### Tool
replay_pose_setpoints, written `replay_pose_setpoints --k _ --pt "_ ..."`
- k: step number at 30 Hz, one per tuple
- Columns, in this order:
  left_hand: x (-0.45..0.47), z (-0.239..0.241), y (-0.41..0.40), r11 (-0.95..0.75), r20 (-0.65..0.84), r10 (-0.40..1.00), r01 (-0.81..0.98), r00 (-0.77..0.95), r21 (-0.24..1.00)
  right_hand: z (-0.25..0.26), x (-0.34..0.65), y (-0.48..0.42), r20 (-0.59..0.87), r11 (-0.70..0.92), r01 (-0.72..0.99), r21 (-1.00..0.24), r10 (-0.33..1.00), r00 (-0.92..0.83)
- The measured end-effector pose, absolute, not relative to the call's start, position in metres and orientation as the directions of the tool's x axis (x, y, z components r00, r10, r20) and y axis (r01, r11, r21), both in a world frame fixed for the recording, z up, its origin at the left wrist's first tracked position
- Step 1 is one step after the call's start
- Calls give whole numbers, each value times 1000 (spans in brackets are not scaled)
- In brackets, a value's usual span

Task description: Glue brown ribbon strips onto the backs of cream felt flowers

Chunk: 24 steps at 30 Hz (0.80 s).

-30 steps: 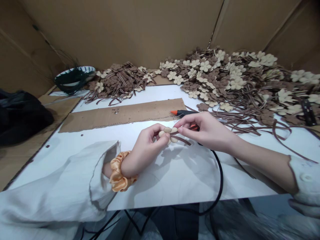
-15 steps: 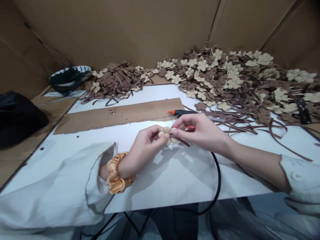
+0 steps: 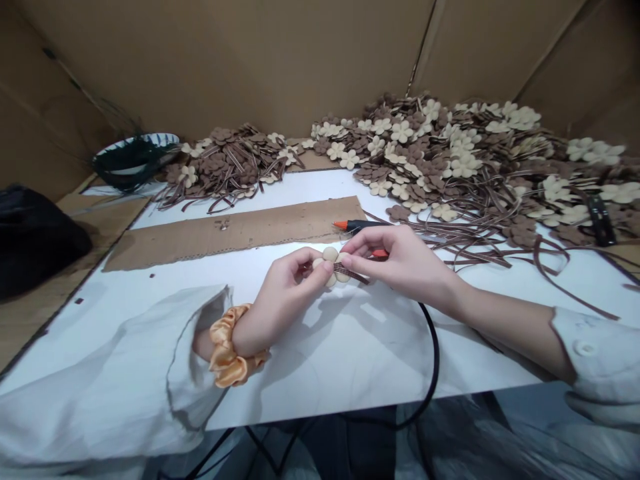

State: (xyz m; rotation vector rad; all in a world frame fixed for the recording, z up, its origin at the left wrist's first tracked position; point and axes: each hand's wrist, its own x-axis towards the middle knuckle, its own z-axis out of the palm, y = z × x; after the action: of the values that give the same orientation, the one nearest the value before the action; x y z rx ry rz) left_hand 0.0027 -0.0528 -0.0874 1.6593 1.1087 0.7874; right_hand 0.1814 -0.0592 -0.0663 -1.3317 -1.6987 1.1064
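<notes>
A cream felt flower (image 3: 331, 254) is held between both hands above the white board. My left hand (image 3: 293, 283) pinches it from the left, thumb on the face near the centre. Across the flower lies a brown ribbon (image 3: 353, 273) with pale stitching, its loose end pointing right and down. My right hand (image 3: 393, 260) grips the flower's right edge between thumb and fingertips. Just behind the right hand rests a glue gun or pen-like tool (image 3: 356, 227) with a black body and orange tip, partly hidden by the hand.
A cardboard strip (image 3: 240, 227) lies across the white board (image 3: 370, 360). Behind it are a smaller flower pile (image 3: 235, 160) and a larger one (image 3: 420, 147), with loose ribbons (image 3: 465, 240). A bowl (image 3: 135, 160) holds dark green strands. A black cable (image 3: 434, 353) curves over the front edge.
The whole view has shifted slightly. Both hands keep hold of the flower, which looks turned a little, and the ribbon's end appears slightly shorter and higher.
</notes>
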Motion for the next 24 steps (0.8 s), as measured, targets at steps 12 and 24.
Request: replay_pose_setpoints --k 12,24 --pt "4 -85 -52 -88 -22 944 316 329 945 -59 180 -61 179 229 407 -884 971 -157" --pt "5 -82 -56 -120 2 945 341 327 932 -70 182 -57 235 300 523 -798 954 -189"
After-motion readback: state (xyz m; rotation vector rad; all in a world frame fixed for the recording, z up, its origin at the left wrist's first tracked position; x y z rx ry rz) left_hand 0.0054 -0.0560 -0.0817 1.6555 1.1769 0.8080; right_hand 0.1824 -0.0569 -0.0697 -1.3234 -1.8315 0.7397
